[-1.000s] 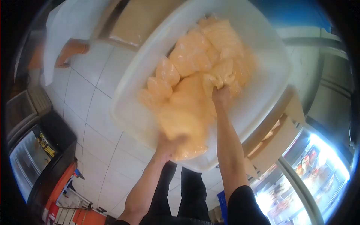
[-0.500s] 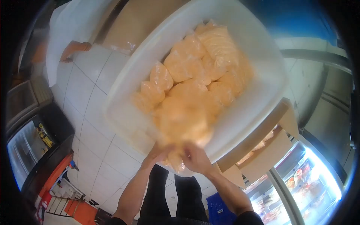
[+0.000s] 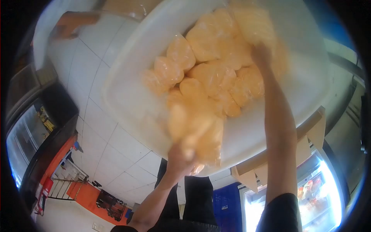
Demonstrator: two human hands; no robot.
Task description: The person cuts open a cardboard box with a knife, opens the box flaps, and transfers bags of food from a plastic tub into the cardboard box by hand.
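Bags (image 3: 216, 77) of orange stuff, most already heaped in the white tub (image 3: 127, 96). Left hand (image 3: 181, 156) closed around one blurred bag (image 3: 199, 133) at the tub's near rim, not yet set down. Right hand (image 3: 262, 52) stretched to the far side, pressed on the heap; grip hard to tell. Room left along the tub's right wall. Cardboard box (image 3: 309, 131) beneath; lit cooler (image 3: 309, 193) beyond.
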